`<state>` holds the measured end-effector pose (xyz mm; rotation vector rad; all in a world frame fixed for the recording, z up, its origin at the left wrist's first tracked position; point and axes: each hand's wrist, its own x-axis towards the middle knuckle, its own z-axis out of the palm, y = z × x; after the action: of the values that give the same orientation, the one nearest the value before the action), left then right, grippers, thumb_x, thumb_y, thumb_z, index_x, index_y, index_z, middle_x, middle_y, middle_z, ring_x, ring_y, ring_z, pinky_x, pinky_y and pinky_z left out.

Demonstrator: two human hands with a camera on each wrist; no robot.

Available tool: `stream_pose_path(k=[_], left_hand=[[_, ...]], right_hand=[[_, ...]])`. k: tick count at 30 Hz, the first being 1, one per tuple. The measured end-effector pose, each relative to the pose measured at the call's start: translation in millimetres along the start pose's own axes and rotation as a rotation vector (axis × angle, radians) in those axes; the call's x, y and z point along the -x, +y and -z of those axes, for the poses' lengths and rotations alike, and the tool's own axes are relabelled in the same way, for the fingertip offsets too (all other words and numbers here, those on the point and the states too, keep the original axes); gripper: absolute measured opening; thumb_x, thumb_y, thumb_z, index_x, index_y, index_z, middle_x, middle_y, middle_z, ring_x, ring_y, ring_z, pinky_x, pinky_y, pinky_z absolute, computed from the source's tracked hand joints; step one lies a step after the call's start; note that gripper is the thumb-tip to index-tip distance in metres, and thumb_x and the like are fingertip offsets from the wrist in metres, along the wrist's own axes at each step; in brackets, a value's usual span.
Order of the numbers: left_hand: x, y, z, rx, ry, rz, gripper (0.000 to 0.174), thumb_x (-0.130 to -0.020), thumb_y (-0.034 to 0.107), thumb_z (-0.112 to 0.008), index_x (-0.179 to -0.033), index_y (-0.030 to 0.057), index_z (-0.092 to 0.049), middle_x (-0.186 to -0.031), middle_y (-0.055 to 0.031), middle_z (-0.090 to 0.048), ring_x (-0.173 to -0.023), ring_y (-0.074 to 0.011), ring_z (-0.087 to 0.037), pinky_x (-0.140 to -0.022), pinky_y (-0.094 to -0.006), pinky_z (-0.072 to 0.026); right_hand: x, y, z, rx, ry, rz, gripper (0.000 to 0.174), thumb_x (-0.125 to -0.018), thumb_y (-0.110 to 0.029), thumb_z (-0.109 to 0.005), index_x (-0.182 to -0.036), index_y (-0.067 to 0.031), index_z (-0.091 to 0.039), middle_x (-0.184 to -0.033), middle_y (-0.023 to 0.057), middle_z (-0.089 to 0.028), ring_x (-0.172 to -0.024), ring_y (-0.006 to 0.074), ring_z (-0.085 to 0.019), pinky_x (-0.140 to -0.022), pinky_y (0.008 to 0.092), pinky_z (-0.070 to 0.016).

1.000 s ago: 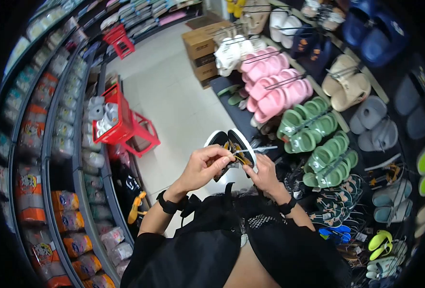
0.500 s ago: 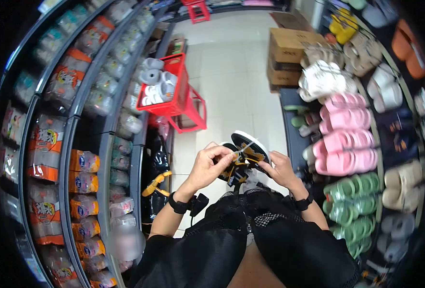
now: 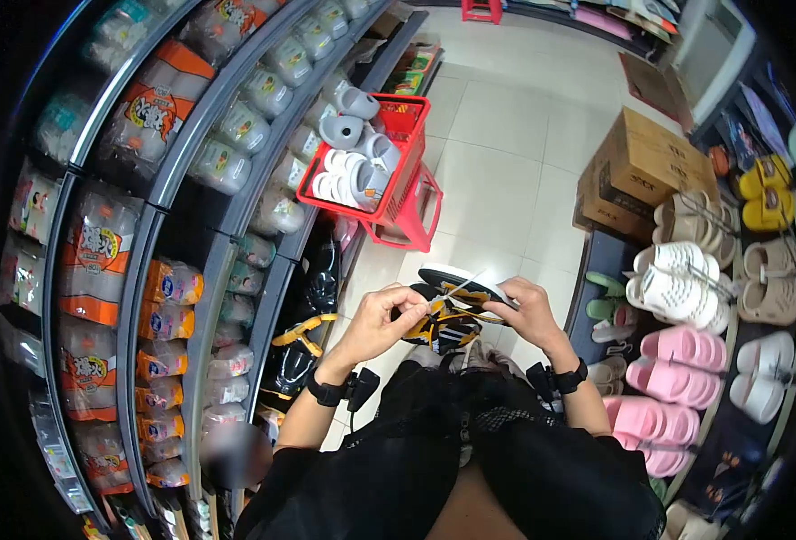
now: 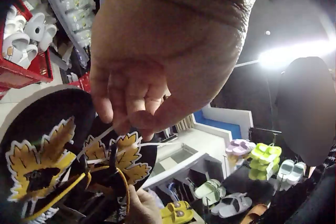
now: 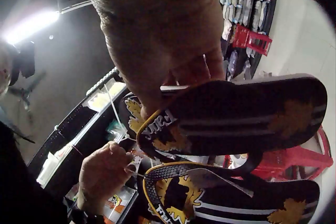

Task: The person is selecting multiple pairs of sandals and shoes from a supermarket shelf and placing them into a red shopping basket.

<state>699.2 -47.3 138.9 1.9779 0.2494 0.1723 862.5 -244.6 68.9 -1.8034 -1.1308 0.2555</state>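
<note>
A pair of black flip-flops [image 5: 236, 113] with yellow leaf prints and yellow-edged straps hangs between my two hands, in front of my body. A thin white plastic tie [image 3: 459, 286] runs at their straps. My left hand [image 3: 382, 322] pinches the tie between thumb and fingertips, seen close up in the left wrist view. My right hand [image 3: 535, 313] grips one flip-flop by its edge, thumb on one face and fingers behind. The other flip-flop [image 5: 262, 198] hangs beside it, its strap close to my left fingertips in the right wrist view.
A red basket [image 3: 420, 135] of grey and white clogs stands on a red stool [image 3: 411, 216] at the left shelf. Packaged goods [image 3: 168, 319] line that shelf. Cardboard boxes [image 3: 650, 162] and racks of pink slippers [image 3: 677, 360] stand along the right, with tiled floor [image 3: 497, 180] between.
The head view has turned left, so the basket and boxes sit farther right. The flip-flops have tilted between my hands; my left hand still pinches the tie and my right still grips a flip-flop.
</note>
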Motion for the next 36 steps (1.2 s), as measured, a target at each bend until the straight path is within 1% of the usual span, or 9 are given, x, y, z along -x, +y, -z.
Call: stream_pose_path(k=[10,11,14,21,23,26,30,32,36], left_hand=[[-161.1,-43.2,99.7,-0.074,0.119,-0.142,0.011,-0.077,0.011,-0.06,-0.08,0.0004,-0.062,-0.067,-0.006,-0.057,-0.056,-0.0121,-0.05,-0.053,-0.0247,-0.0409],[-176.1,-40.0,115.1,-0.069,0.093,-0.02,0.008,-0.078,0.007,-0.059,-0.08,-0.0009,-0.062,-0.067,-0.0056,-0.057,-0.06,-0.0092,-0.051,-0.057,-0.024,-0.0419],[-222.0,-56.1,154.8,-0.111,0.116,-0.138,0.01,-0.079,0.009,-0.059,-0.081,-0.0008,-0.062,-0.066,-0.0036,-0.055,-0.06,-0.0075,-0.051,-0.055,-0.0222,-0.0411],[-324.8,-95.4,217.3,0.123,0.273,0.022,0.012,-0.078,0.01,-0.06,-0.08,-0.0013,-0.062,-0.062,-0.0046,-0.054,-0.05,-0.0059,-0.046,-0.046,-0.0221,-0.0368],[-353.4,-106.4,233.2,0.09,0.34,0.027,0.013,-0.078,0.011,-0.06,-0.08,-0.0016,-0.062,-0.06,-0.0037,-0.055,-0.049,-0.0045,-0.045,-0.045,-0.0214,-0.0358],[-396.2,-118.7,249.9,0.139,0.408,0.009,0.012,-0.079,0.01,-0.059,-0.079,-0.0019,-0.062,-0.06,-0.0024,-0.056,-0.05,-0.0032,-0.046,-0.045,-0.0211,-0.0359],[-444.8,-127.9,268.5,0.293,0.463,0.063,0.012,-0.081,0.008,-0.056,-0.08,-0.0032,-0.061,-0.065,-0.0027,-0.058,-0.056,-0.0036,-0.048,-0.049,-0.0215,-0.039],[-470.1,-143.7,272.4,0.254,0.506,0.092,0.012,-0.081,0.009,-0.056,-0.082,-0.003,-0.061,-0.067,-0.0045,-0.059,-0.056,-0.0058,-0.049,-0.051,-0.0229,-0.0407],[-506.7,-169.9,279.2,0.216,0.578,0.174,0.012,-0.08,0.011,-0.057,-0.083,-0.0004,-0.062,-0.068,-0.0084,-0.059,-0.057,-0.0103,-0.053,-0.054,-0.0259,-0.0431]], right_hand=[[-192.2,70.7,-35.1,-0.04,-0.127,-0.008,0.022,-0.073,-0.019,-0.068,-0.082,0.0004,-0.062,-0.073,0.013,-0.059,-0.063,0.0242,-0.055,-0.058,0.032,-0.0436],[-213.5,77.5,-38.8,0.003,-0.15,-0.059,0.022,-0.073,-0.019,-0.068,-0.082,0.0005,-0.062,-0.073,0.0131,-0.059,-0.062,0.0243,-0.055,-0.057,0.0317,-0.0433],[-279.9,74.2,-48.0,-0.034,-0.152,-0.089,0.022,-0.073,-0.017,-0.067,-0.082,0.0012,-0.061,-0.072,0.0136,-0.058,-0.061,0.0247,-0.054,-0.057,0.0311,-0.0425],[-416.5,115.3,-71.0,-0.073,-0.124,-0.021,0.02,-0.075,-0.016,-0.065,-0.083,0.0014,-0.06,-0.077,0.0142,-0.058,-0.066,0.0235,-0.054,-0.062,0.0314,-0.0429],[-456.8,123.6,-74.2,-0.053,-0.145,0.03,0.02,-0.077,-0.014,-0.063,-0.091,0.0002,-0.062,-0.077,0.0087,-0.06,-0.068,0.0155,-0.053,-0.065,0.0278,-0.043],[-511.3,148.9,-81.7,-0.086,-0.197,-0.01,0.022,-0.076,-0.018,-0.064,-0.086,0.0014,-0.06,-0.075,0.0131,-0.058,-0.068,0.023,-0.055,-0.063,0.0307,-0.0433],[-576.9,179.1,-85.5,-0.18,-0.301,-0.072,0.02,-0.078,-0.017,-0.063,-0.087,0.0004,-0.061,-0.072,0.0124,-0.058,-0.065,0.019,-0.055,-0.062,0.03,-0.0434],[-609.2,194.9,-85.1,-0.189,-0.305,0.013,0.02,-0.077,-0.018,-0.063,-0.087,-0.0005,-0.061,-0.071,0.0117,-0.058,-0.062,0.0175,-0.053,-0.06,0.0289,-0.0429],[-660.2,245.1,-95.7,-0.132,-0.504,-0.049,0.022,-0.077,-0.02,-0.064,-0.089,-0.0016,-0.06,-0.069,0.0108,-0.057,-0.06,0.0166,-0.053,-0.056,0.0277,-0.0419]])
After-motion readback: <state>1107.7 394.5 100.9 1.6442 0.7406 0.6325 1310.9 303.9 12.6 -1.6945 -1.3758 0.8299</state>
